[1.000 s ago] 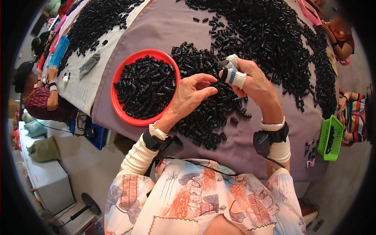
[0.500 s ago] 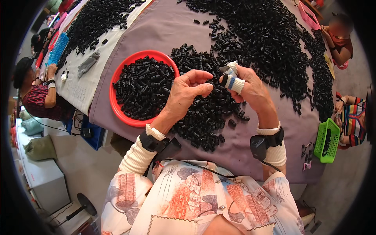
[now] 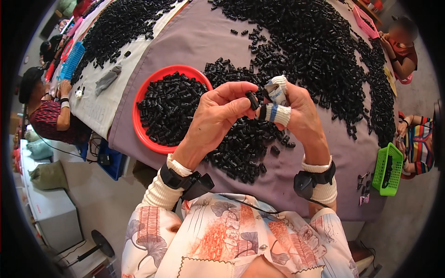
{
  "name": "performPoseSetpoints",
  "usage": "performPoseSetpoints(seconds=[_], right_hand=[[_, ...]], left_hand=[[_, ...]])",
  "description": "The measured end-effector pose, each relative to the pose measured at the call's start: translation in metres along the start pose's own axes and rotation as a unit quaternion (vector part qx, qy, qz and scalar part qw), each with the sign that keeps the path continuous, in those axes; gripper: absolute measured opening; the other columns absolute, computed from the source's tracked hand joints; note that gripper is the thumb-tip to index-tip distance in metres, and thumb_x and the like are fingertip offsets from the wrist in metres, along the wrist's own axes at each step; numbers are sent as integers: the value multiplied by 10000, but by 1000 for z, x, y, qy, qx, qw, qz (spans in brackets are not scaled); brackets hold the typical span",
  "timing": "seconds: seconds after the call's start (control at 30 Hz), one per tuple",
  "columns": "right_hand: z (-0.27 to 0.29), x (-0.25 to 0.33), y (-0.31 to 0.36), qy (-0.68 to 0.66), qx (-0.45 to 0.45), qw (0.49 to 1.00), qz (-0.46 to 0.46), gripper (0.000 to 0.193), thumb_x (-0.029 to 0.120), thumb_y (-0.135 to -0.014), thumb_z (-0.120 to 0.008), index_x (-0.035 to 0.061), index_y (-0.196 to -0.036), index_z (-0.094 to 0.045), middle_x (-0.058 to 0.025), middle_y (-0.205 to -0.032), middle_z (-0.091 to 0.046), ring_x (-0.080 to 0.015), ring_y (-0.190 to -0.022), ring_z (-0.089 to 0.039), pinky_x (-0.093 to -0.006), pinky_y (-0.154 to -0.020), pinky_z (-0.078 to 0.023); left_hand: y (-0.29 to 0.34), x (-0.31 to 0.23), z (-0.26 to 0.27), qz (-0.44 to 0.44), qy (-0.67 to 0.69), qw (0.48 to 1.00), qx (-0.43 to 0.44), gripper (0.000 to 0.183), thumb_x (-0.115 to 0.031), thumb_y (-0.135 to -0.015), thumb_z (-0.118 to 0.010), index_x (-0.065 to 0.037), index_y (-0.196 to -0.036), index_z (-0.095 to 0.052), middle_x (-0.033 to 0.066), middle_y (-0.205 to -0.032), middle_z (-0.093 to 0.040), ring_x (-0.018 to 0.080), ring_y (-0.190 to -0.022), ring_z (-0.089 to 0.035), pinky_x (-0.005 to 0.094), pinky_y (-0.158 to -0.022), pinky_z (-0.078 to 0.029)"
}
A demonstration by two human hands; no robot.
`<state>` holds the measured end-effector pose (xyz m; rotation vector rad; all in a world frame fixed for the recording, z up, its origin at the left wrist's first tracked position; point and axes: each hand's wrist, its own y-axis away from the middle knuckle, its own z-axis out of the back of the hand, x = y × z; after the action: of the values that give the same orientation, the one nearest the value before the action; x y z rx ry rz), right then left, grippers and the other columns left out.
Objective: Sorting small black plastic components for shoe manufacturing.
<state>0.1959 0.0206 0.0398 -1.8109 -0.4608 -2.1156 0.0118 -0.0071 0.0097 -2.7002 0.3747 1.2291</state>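
Observation:
My left hand (image 3: pixel 219 105) pinches a small black cylindrical piece (image 3: pixel 251 100) between thumb and fingertips, above the pile. Close beside it, my right hand (image 3: pixel 296 104) is closed, with white knit finger covers (image 3: pixel 277 113) on its thumb and finger, one striped blue. A small greyish tip shows between those covered fingers; what it belongs to is hidden. Under both hands lies a heap of similar black pieces (image 3: pixel 245 148). To the left, a round red basin (image 3: pixel 139 134) is filled with the same pieces.
A larger mound of black pieces (image 3: pixel 315 51) spreads over the far part of the mauve-covered table (image 3: pixel 176 44). At the right stands a green basket (image 3: pixel 394 178), near a person in stripes (image 3: pixel 417 141). Another person (image 3: pixel 58 111) works at the left by a blue basket (image 3: pixel 72 60).
My left hand has turned, bringing the black piece into clearer view. My right hand has shifted slightly and its covered fingers sit differently. The whole view has moved a little.

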Motion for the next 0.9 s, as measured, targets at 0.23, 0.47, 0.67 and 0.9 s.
performPoseSetpoints(seconds=[0.23, 0.47, 0.67, 0.9], right_hand=[[-5, 8, -2, 16, -1, 998, 57, 296, 125, -686, -755, 16, -914, -602, 27, -681, -551, -50, -586, -488, -208, -515, -415], [-11, 9, -5, 36, -14, 996, 83, 285, 82, -685, -746, 9, -916, -595, -24, -768, -632, -67, -668, -547, -232, -607, -471], [-11, 7, -6, 55, -37, 995, 74, 275, 78, -690, -738, 10, -915, -594, -26, -776, -634, -70, -682, -556, -230, -625, -477], [-13, 12, -11, 69, -30, 995, 71, 280, 123, -696, -743, 11, -902, -591, 2, -731, -594, -71, -658, -533, -232, -599, -459]], left_hand=[[3, -9, -8, 5, 0, 1000, 3, 258, -65, -854, -598, 32, -1091, -564, 82, -918, -632, 115, -788, -605, 238, -727, -508], [3, -15, -16, 20, -41, 995, -83, 214, -85, -866, -582, 18, -1053, -590, 82, -909, -640, 93, -751, -603, 222, -683, -513], [2, -13, -15, 10, 4, 996, -89, 224, -88, -885, -555, 15, -1083, -577, 76, -918, -639, 91, -765, -604, 218, -695, -514], [2, -14, -7, 3, 17, 999, -49, 278, -59, -870, -566, 15, -1137, -547, 73, -979, -626, 118, -865, -601, 272, -780, -500]])
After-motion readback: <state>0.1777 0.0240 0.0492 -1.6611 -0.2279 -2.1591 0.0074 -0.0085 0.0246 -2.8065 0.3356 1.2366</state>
